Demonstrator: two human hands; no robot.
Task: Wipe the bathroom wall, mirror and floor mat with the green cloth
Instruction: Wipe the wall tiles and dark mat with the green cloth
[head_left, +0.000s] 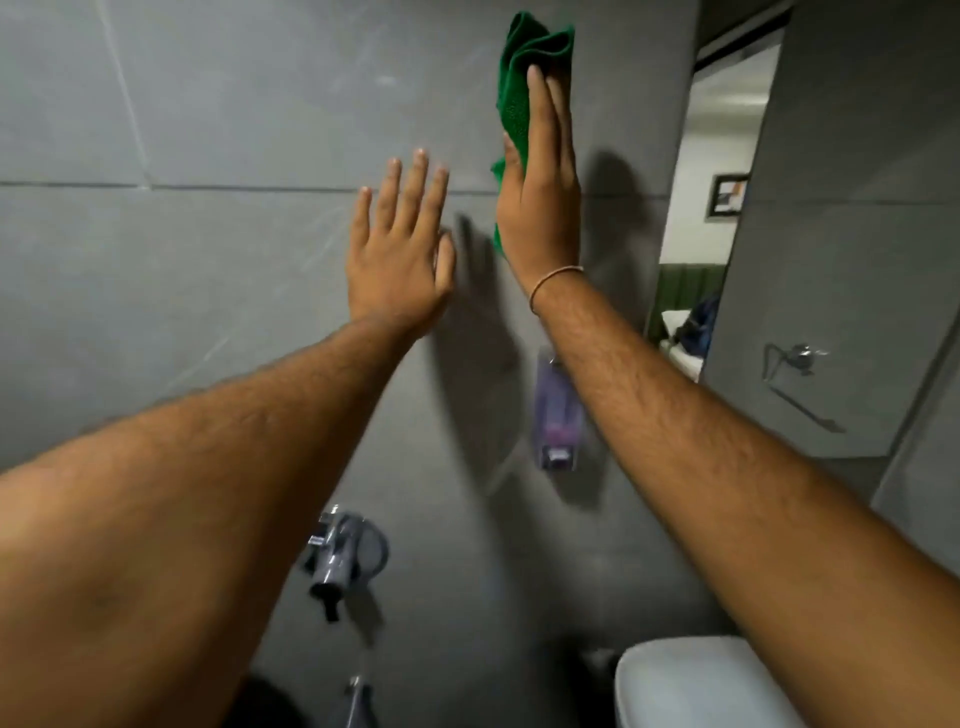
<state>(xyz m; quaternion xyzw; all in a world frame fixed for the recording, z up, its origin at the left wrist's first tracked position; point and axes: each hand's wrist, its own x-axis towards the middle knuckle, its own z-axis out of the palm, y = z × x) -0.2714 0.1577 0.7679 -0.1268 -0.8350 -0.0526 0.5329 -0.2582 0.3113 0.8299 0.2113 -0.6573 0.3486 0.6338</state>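
The green cloth (524, 78) is pressed flat against the grey tiled wall (208, 249), high up and right of centre. My right hand (543, 197) lies over it, palm to the wall, fingers straight and pointing up. The cloth sticks out bunched above the fingertips and along the thumb side. My left hand (397, 249) is raised just left of it, fingers spread, holding nothing, close to the wall. Whether it touches the wall is unclear. No mirror or floor mat is in view.
A purple soap dispenser (556, 415) hangs on the wall under my right forearm. A chrome tap (337, 561) juts out lower centre. A white toilet tank (696, 686) sits bottom right. An open doorway (711, 208) and a towel ring (795, 358) are at right.
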